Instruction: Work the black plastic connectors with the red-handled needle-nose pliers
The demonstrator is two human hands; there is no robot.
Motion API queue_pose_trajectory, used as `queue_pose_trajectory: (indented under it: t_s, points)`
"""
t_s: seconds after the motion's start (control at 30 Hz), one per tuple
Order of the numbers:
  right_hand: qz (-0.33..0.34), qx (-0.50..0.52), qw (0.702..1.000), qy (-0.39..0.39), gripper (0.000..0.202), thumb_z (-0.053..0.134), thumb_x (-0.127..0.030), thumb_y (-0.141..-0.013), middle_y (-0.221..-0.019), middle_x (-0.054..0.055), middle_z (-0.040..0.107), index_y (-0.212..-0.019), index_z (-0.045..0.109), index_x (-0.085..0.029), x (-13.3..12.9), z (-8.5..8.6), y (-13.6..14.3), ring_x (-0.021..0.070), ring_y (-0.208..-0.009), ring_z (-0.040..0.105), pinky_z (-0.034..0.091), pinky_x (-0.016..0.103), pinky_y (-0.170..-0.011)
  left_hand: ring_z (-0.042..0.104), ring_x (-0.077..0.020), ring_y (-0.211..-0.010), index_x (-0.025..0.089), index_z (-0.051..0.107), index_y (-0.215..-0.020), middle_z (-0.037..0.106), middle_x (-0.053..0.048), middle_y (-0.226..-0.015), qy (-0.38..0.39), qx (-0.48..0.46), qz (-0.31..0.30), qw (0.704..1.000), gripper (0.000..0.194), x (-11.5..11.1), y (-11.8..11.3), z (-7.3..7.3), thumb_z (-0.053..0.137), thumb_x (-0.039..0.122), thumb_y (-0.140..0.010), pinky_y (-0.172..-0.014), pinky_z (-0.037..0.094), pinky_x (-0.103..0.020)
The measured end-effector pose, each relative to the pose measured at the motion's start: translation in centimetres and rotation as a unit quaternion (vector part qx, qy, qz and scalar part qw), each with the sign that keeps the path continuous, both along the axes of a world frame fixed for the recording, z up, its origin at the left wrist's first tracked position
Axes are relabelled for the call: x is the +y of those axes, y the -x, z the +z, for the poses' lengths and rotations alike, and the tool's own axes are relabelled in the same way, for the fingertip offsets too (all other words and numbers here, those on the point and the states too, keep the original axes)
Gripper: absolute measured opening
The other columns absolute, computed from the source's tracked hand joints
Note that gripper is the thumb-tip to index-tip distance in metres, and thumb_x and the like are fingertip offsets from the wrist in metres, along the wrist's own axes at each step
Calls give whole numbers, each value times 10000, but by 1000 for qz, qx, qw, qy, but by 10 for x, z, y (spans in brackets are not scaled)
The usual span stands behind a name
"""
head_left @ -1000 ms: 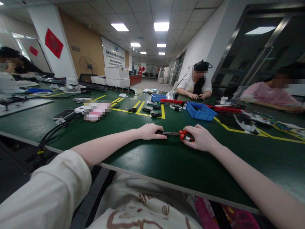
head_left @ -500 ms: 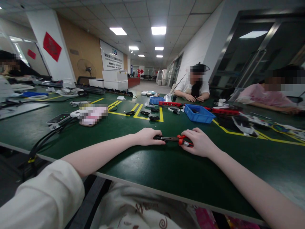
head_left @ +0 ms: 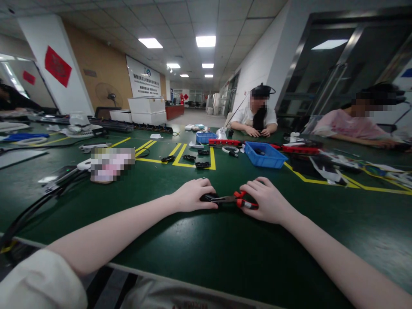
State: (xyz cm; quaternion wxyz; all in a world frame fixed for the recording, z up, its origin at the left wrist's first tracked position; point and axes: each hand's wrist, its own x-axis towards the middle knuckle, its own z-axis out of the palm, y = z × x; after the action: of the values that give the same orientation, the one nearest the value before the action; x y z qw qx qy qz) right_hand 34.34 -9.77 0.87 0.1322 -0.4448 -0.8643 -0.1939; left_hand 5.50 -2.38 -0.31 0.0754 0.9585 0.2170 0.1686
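Near the middle of the green table (head_left: 206, 253), my left hand (head_left: 195, 195) is closed on a small black part (head_left: 209, 198), with the thumb below it and the fingers above. My right hand (head_left: 268, 201) grips red-handled pliers (head_left: 240, 200). Their metal jaws point left and reach the black part; whether the tips clamp it is too small to tell. Beyond my hands, several small black parts (head_left: 202, 165) lie in and beside a yellow tape outline (head_left: 213, 158).
A blue bin (head_left: 265, 155) and a smaller blue bin (head_left: 206, 137) stand behind my hands near red strips (head_left: 225, 142). At left lie a phone-like pink object (head_left: 111, 165) and black cables (head_left: 41, 201). Two people (head_left: 254, 118) sit across and at right; another is at far left.
The view has shifted slightly, so the scene sits further left. Both hands appear a little lower, still on the black part and the pliers. More of the black part shows.
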Motion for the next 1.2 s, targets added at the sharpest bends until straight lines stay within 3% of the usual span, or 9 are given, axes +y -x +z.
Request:
queue_pose_trajectory:
  t_s: [0.17,0.37,0.5,0.6,0.7,0.83,0.97,1.1,1.2]
  points:
    - [8,45,999,10,387,661,-442,-819,-1084,110,709,-1132,600,-222,3,-2,-5,291,-1021,658,375,527,-1034,613,-231,-1045,234,665,-1166,631,-57,-1195,4,4,13,1000,456,-1,0,-1,636,606,-903,-915,439,-375]
    - [-4,114,993,-29,347,638,-413,-835,-1104,100,709,-1133,585,-243,-2,-3,-6,297,-1035,655,368,525,-1041,605,-288,-1135,200,544,-1290,635,-90,-1249,-5,-34,51,998,722,-5,4,1,736,667,-775,-977,412,-431]
    - [-98,169,977,-85,369,605,-468,-870,-1075,131,686,-1149,589,-226,0,2,9,336,-1024,626,404,495,-908,601,-254,-1070,186,578,-1075,641,-80,-1107,-104,-144,55,983,338,-17,3,13,647,464,-895,-926,430,-382]
    - [-166,204,957,-121,434,587,-544,-882,-1082,157,658,-1163,590,-214,14,14,33,362,-1012,591,400,493,-848,591,-232,-1041,187,570,-1053,631,-87,-1112,-154,-178,-11,972,145,-35,-18,26,530,274,-945,-888,449,-363]
    - [-194,227,947,-117,424,515,-543,-931,-1094,169,631,-1184,581,-209,38,32,61,382,-1062,553,386,530,-868,549,-256,-1166,171,532,-1168,588,-124,-1247,-138,-198,-53,969,273,-57,-53,36,553,232,-903,-989,455,-395]
    - [-189,281,926,-167,519,529,-645,-900,-1133,170,586,-1180,554,-209,65,48,89,405,-1102,510,338,621,-937,510,-280,-1210,168,526,-1216,559,-137,-1272,-132,-179,-53,974,389,-80,-88,39,509,111,-832,-1039,426,-451]
    - [-196,321,919,-122,541,516,-674,-895,-1159,171,568,-1181,531,-215,78,44,99,426,-1150,491,334,675,-943,505,-298,-1169,161,526,-1238,516,-151,-1283,-121,-131,-10,984,452,-93,-97,35,508,63,-797,-972,455,-465]
    - [-200,352,909,-102,514,603,-641,-853,-1151,173,594,-1126,550,-210,83,34,102,433,-1145,508,372,664,-917,517,-282,-1186,126,551,-1229,553,-166,-1266,-152,-107,-100,977,356,-103,-93,33,452,64,-892,-1027,474,-435]
    - [-212,355,907,-80,485,660,-582,-827,-1145,164,609,-1125,563,-212,85,29,101,423,-1147,518,382,630,-916,595,-190,-1086,170,624,-1160,611,-126,-1259,-133,-66,-220,964,286,-121,-66,23,381,161,-1011,-930,548,-282]
